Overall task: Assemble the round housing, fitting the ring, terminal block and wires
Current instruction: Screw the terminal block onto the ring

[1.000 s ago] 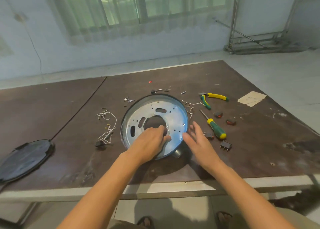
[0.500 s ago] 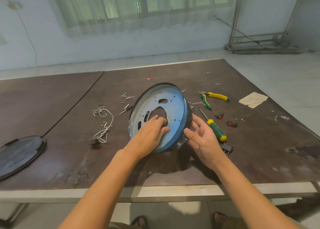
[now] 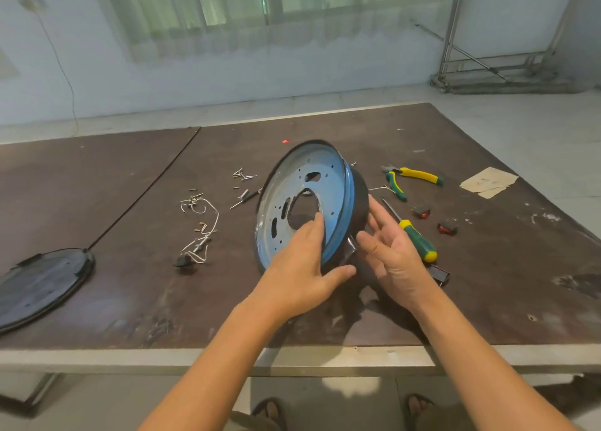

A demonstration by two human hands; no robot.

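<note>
Pale walls, a curtained window and a metal frame on the tiled floor stand behind a wide brown table. Near the table's front middle the round housing stands tilted up on its lower edge. Its shiny, blue-tinted inner face is turned left and toward the camera, and its black back is turned right. The left hand grips it: the fingers hook over the edge of the large central hole and the thumb lies along the lower rim. The right hand is spread with straight fingers laid against the black back, its thumb just beside a small metal tab at the rim. White wires with small connectors lie tangled on the table left of the housing, well apart from both hands, with loose screws scattered beyond them. To the right lie a screwdriver with a green and yellow handle, pliers in the same colours, two red rocker switches and a paper scrap. A small black part lies just beside the right wrist; I cannot tell what it is. At the table's left edge rests a round black cover
</note>
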